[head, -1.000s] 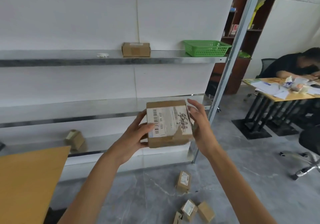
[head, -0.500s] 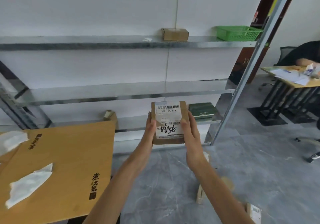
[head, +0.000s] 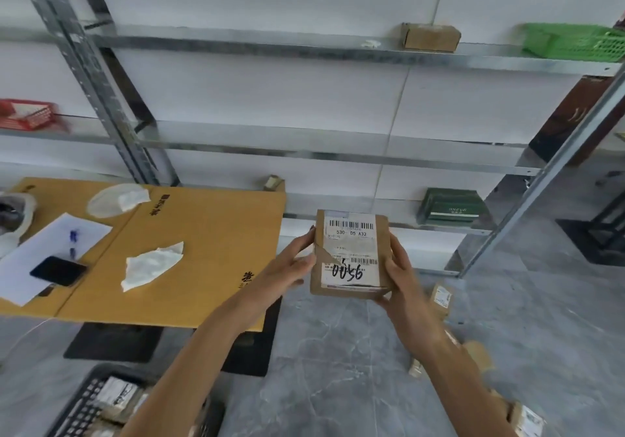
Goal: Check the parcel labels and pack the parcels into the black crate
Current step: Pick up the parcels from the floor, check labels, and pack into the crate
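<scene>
I hold a small brown cardboard parcel [head: 351, 254] upright in front of me, its white label facing me with barcodes and handwritten "0056". My left hand [head: 291, 267] grips its left edge and my right hand [head: 400, 274] grips its right edge. The black crate [head: 84, 403] sits on the floor at the bottom left, partly behind my left arm, with several labelled parcels inside. More small parcels [head: 441, 298] lie on the floor to the right, one [head: 527, 419] at the bottom right.
A flat cardboard sheet [head: 209, 233] serves as a table at left, carrying tissues, white paper and a black phone [head: 57, 271]. Metal shelving [head: 304, 41] behind holds a brown box [head: 429, 36], a green basket [head: 575, 41], a red basket [head: 27, 113] and a dark green box [head: 453, 206].
The parcel was turned from landscape to upright with its label toward me. My view swung left and down, bringing the cardboard table and the black crate into sight.
</scene>
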A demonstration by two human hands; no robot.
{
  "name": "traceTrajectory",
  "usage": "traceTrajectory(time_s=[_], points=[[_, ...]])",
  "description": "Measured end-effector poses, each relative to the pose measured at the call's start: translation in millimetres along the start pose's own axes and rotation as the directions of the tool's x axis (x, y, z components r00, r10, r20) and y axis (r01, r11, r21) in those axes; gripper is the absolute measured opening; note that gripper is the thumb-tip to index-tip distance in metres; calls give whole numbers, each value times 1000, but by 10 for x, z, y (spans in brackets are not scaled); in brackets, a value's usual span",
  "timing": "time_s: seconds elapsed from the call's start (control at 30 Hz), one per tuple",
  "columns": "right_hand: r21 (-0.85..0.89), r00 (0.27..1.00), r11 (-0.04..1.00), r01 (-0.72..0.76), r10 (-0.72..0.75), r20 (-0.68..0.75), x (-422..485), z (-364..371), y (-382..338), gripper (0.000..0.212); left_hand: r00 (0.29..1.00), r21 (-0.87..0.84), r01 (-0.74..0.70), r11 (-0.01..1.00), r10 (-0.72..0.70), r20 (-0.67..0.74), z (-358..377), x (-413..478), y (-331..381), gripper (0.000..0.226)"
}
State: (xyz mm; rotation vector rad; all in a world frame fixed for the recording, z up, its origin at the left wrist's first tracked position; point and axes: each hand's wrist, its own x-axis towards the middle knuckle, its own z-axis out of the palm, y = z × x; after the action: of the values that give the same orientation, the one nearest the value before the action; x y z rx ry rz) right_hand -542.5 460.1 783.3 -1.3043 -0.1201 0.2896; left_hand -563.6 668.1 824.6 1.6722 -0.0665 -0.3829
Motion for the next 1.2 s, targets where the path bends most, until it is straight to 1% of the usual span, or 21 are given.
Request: traceTrajectory(time_s=[0.03, 0.07, 0.13, 0.23, 0.33, 0.4, 0.47, 0.53, 0.6, 0.77, 0.9, 1.0, 1.13, 1.2], points=[[-5, 1000, 1000, -13, 13, -1, -46, 37, 19, 44, 1000, 16, 6, 1000, -6, -8, -28, -78, -71, 71], [-16, 1000, 1000, -24, 24, -9, -96, 83, 44, 43, 999, 28, 19, 999, -18, -27, -65, -176, -147, 68], [-45, 999, 998, -40, 39, -21, -190, 209, 82, 43, 998, 48, 26, 999, -23, -61, -122, -341, -239, 74], [-72, 998, 996, -60, 59, -13, -307, 457, 105, 55, 997, 100, 15, 995, -8, -78, -248, -588, -328, 85], [-93, 998, 994, -53, 56, 29, -391, 767, 182, 48, 997, 145, -7, 989, 18, -74, -490, -891, -406, 90], [-86, 998, 996, -34, 39, 56, -427, 999, 275, 49, 995, 241, -17, 970, 40, -90, -665, -1089, -444, 85], [-79, 997, 997, -23, 29, 76, -468, 1354, 410, 51, 986, 367, -14, 930, 74, -150, -914, -1332, -548, 83], [-64, 997, 998, -15, 20, 81, -518, 1750, 553, 49, 971, 467, -4, 884, 116, -211, -1197, -1580, -682, 90], [-35, 997, 999, -13, 16, 70, -568, 2176, 691, 48, 958, 514, -2, 858, 149, -246, -1516, -1854, -796, 93], [8, 997, 999, -48, 48, 60, -744, 3196, 1012, 50, 938, 509, 10, 861, 169, -304, -2297, -2573, -1013, 78], [3, 994, 996, -94, 94, 53, -790, 3758, 1234, 52, 938, 511, 37, 859, 146, -314, -2796, -2882, -1155, 75], [2, 989, 990, -139, 139, 41, -722, 3993, 1376, 55, 943, 506, 64, 860, 114, -314, -3053, -2952, -1274, 75], [8, 978, 979, -203, 203, 50, -478, 4141, 1614, 59, 942, 446, 121, 887, 38, -332, -3331, -2842, -1490, 67], [5, 969, 970, -243, 242, 49, -327, 4190, 1777, 56, 938, 418, 159, 895, -6, -346, -3469, -2752, -1619, 64]])
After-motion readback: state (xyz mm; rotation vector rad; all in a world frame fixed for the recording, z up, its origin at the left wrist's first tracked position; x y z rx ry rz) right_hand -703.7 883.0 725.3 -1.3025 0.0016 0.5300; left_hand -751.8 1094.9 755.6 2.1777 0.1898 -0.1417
